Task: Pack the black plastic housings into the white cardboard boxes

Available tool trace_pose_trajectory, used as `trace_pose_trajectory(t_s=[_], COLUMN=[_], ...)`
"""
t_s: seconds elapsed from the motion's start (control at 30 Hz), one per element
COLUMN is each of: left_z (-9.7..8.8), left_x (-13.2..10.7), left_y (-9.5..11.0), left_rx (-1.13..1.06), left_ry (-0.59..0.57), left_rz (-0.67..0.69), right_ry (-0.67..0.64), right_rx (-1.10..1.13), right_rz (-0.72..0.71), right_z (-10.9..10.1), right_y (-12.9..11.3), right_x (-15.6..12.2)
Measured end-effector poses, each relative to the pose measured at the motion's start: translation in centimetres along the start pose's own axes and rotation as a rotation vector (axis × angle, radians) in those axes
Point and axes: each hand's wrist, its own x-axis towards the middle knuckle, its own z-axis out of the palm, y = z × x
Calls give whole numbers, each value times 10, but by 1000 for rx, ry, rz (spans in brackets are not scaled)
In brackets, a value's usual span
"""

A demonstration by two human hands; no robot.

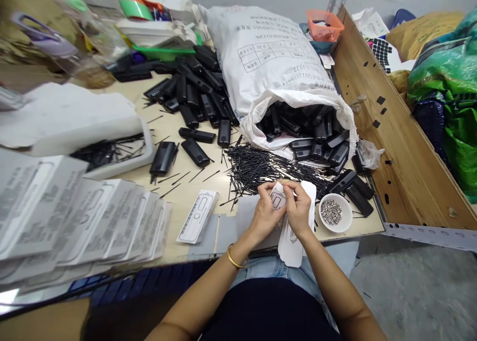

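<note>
My left hand [265,209] and my right hand [298,207] meet over the table's near edge, both pinched on a long white printed card [292,244] that hangs down toward my lap. Their fingertips touch at the card's top end. A gold bangle [235,259] is on my left wrist. A small white bowl of tiny metal bits [333,213] stands just right of my right hand. A heap of thin black pins [257,167] lies right behind my hands. One more printed card [197,216] lies flat to the left.
A white sack [268,57] lies open, spilling black plastic casings [316,142]; more casings [194,97] are piled behind. Fanned printed cards [74,221] cover the left. A white tray with pins [112,152] sits left. A brown board [391,132] walls the right side.
</note>
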Motion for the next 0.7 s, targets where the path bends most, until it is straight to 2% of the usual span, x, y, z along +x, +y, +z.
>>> trace_pose_trajectory(t_s=[0.13, 0.27, 0.33, 0.43, 0.53, 0.6, 0.7], left_z=[4, 11, 7, -23, -74, -106, -135], left_x=[1, 0, 2, 8, 13, 15, 14], left_y=[-4, -8, -7, -5, -12, -24, -48], left_rx=[32, 38, 73, 317, 716, 945, 1104], left_ry=[-5, 29, 15, 6, 188, 262, 235], left_rz=[4, 61, 53, -111, -345, -407, -452], right_ry=[34, 14, -15, -122, -142, -148, -199], right_rx=[-47, -83, -61, 19, 57, 17, -63], right_rz=[51, -147, -208, -91, 33, 28, -47], right_z=[1, 6, 7, 4, -3, -8, -17], right_y=[0, 6, 12, 22, 26, 22, 13], right_x=[3, -5, -12, -21, -22, -17, -8])
